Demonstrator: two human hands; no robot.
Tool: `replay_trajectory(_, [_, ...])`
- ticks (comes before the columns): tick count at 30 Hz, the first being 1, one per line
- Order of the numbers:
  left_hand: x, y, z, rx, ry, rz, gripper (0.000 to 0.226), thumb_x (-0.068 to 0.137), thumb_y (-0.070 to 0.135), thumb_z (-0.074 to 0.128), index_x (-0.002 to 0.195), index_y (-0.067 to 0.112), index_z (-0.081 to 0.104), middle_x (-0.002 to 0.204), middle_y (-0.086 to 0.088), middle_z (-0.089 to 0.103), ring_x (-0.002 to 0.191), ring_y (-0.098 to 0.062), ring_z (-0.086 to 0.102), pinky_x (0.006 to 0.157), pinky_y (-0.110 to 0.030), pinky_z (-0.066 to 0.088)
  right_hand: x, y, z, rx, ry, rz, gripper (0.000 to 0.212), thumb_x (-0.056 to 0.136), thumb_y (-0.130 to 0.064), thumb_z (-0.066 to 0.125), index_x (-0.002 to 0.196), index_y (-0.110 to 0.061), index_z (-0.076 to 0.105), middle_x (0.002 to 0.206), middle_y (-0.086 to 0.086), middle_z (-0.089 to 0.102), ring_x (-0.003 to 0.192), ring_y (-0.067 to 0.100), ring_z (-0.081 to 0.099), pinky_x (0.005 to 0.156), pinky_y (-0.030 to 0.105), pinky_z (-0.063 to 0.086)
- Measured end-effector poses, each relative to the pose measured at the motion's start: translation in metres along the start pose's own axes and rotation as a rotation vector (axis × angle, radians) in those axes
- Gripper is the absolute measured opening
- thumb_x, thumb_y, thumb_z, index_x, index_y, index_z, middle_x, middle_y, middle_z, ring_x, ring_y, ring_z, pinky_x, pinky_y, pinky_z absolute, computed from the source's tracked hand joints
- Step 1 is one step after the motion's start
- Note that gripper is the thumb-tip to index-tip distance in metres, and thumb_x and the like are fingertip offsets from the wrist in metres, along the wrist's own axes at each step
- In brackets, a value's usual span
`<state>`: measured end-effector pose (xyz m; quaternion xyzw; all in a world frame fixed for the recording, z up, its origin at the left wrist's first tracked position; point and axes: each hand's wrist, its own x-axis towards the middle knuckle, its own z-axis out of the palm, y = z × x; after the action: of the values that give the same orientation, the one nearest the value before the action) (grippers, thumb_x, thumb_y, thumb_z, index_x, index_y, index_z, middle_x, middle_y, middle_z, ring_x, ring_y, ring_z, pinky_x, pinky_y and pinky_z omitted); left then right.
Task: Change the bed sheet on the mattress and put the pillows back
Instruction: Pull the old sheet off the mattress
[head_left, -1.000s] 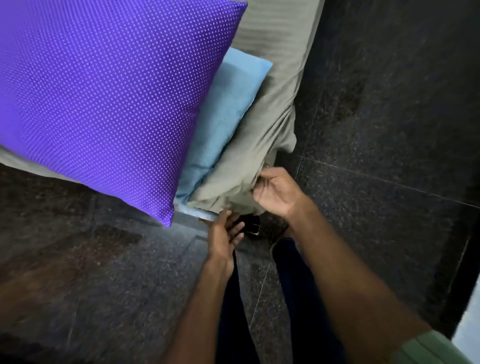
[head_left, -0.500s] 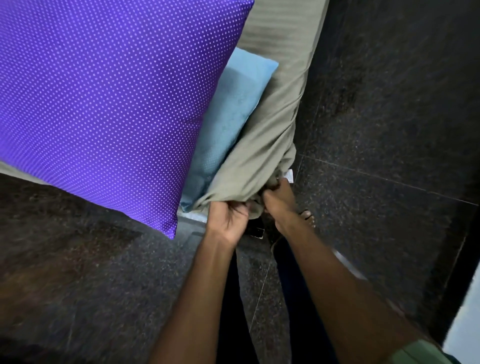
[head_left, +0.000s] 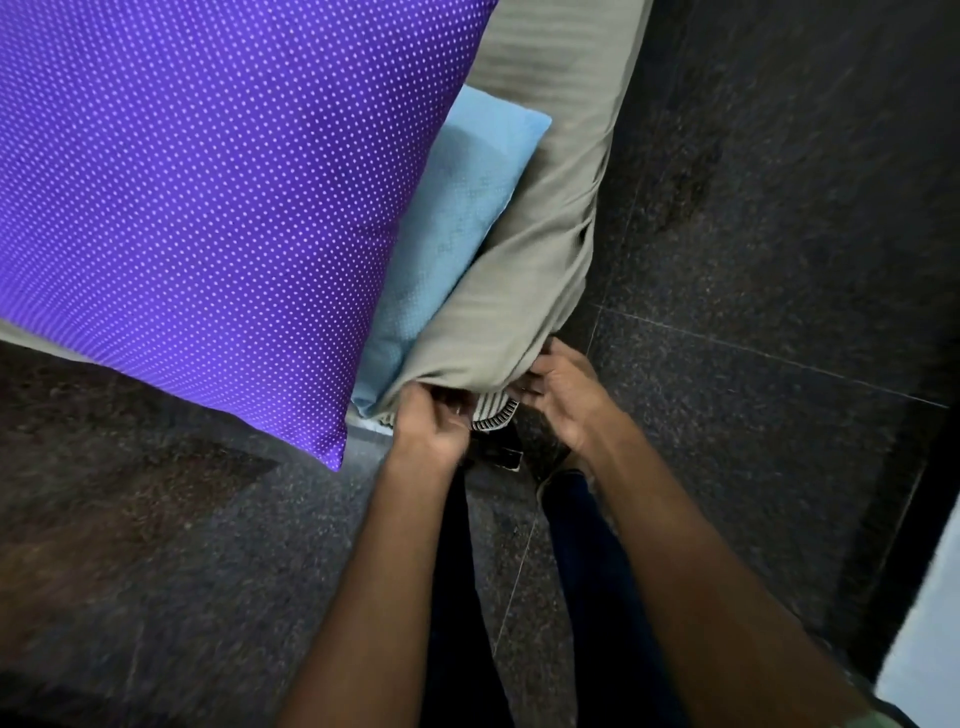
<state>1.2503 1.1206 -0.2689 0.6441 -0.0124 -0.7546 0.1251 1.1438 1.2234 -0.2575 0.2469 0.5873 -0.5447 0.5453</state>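
A beige bed sheet (head_left: 540, 249) covers the mattress, whose striped corner (head_left: 491, 410) shows bare just below the sheet's hem. My left hand (head_left: 431, 426) grips the sheet's bunched edge at that corner. My right hand (head_left: 563, 395) holds the sheet's edge on the corner's right side, fingers curled under the cloth. A large purple pillow with white dots (head_left: 208, 197) lies on the bed and overhangs its near edge. A light blue pillow (head_left: 452, 228) lies partly under it, beside the sheet's raised edge.
Dark speckled stone floor (head_left: 753, 415) surrounds the bed on the near and right sides. My legs in dark trousers (head_left: 587, 561) stand right at the bed corner. A pale wall or door edge (head_left: 930, 639) shows at the bottom right.
Both hands have closed in on the mattress corner and taken hold of the sheet's hem. The sheet has been lifted, which exposes the striped mattress corner.
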Motion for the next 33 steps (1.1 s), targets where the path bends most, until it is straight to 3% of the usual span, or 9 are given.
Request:
replay_trajectory(4, [0.001,0.001,0.003,0.179,0.018,0.038,0.027,0.104,0.016,0.045,0.107,0.015,0.071,0.102,-0.005,0.078,0.09,-0.021,0.073,0.084,-0.036,0.059,0.006,0.011,-0.019,-0.252,0.415,-0.058,0.009,0.095,-0.013,0.064,0.103,-0.012,0.066,0.098,0.01,0.077,0.07,0.015,0.067,0.059,0.028,0.051])
replay_trajectory(6, [-0.002,-0.018,-0.018,0.661,0.099,0.166,0.027,0.098,0.01,0.045,0.098,0.014,0.071,0.085,-0.005,0.076,0.076,-0.023,0.07,0.066,-0.03,0.057,0.007,0.012,-0.022,-0.27,0.476,-0.117,0.008,0.094,-0.023,0.063,0.098,-0.017,0.067,0.097,0.007,0.075,0.076,0.019,0.069,0.067,0.037,0.058])
replay_trajectory(8, [-0.003,-0.036,-0.047,1.376,0.086,0.312,0.025,0.092,0.019,0.047,0.088,0.018,0.072,0.093,-0.005,0.076,0.087,-0.027,0.068,0.079,-0.034,0.057,0.007,0.009,-0.019,-0.323,0.425,-0.155,0.013,0.09,-0.034,0.063,0.089,-0.022,0.066,0.09,0.002,0.072,0.085,0.023,0.069,0.079,0.049,0.061])
replay_trajectory(10, [-0.012,-0.046,-0.06,1.783,0.048,0.259,0.026,0.088,0.031,0.048,0.079,0.027,0.073,0.1,0.002,0.077,0.097,-0.022,0.068,0.093,-0.034,0.053,0.008,0.007,-0.021,-0.523,0.384,-0.187,0.016,0.085,-0.037,0.064,0.084,-0.021,0.064,0.084,0.001,0.07,0.083,0.025,0.068,0.075,0.047,0.058])
replay_trajectory(13, [-0.032,-0.057,-0.04,1.746,-0.118,0.239,0.028,0.082,0.037,0.054,0.066,0.024,0.073,0.071,0.008,0.072,0.074,-0.012,0.067,0.076,-0.03,0.052,0.007,-0.004,-0.032,-0.901,0.433,-0.213,0.008,0.082,-0.025,0.063,0.085,-0.017,0.062,0.087,0.003,0.067,0.081,0.028,0.061,0.068,0.033,0.045])
replay_trajectory(16, [-0.057,-0.066,0.01,1.585,-0.246,0.368,0.03,0.082,0.035,0.055,0.057,0.022,0.064,0.053,0.004,0.059,0.055,-0.015,0.055,0.061,-0.032,0.041,0.005,-0.019,-0.05,-0.916,0.416,-0.289,0.012,0.084,-0.026,0.067,0.082,-0.018,0.058,0.089,0.003,0.068,0.085,0.029,0.06,0.07,0.031,0.042])
replay_trajectory(20, [-0.051,-0.062,0.061,1.606,-0.077,0.782,0.036,0.096,0.037,0.051,0.062,0.025,0.056,0.057,0.006,0.055,0.067,-0.02,0.059,0.061,-0.034,0.038,0.002,-0.041,-0.063,-0.951,0.359,-0.306,0.019,0.083,-0.032,0.07,0.077,-0.019,0.058,0.088,0.003,0.07,0.089,0.029,0.066,0.074,0.034,0.051])
replay_trajectory(25, [-0.07,-0.058,0.125,1.542,-0.152,0.809,0.022,0.094,0.038,0.054,0.087,0.026,0.072,0.083,0.013,0.074,0.084,-0.01,0.069,0.081,-0.034,0.055,-0.022,-0.099,-0.071,-0.959,0.324,-0.314,0.016,0.087,-0.032,0.067,0.086,-0.017,0.063,0.095,0.008,0.071,0.094,0.032,0.066,0.077,0.036,0.052])
replay_trajectory(33, [-0.094,-0.04,0.21,1.531,-0.167,0.763,0.021,0.087,0.049,0.052,0.088,0.038,0.07,0.086,0.012,0.076,0.084,-0.014,0.072,0.085,-0.04,0.058,-0.061,-0.214,-0.066,-0.997,0.258,-0.302,0.026,0.086,-0.041,0.065,0.098,-0.018,0.069,0.107,0.011,0.072,0.101,0.035,0.067,0.087,0.04,0.056])
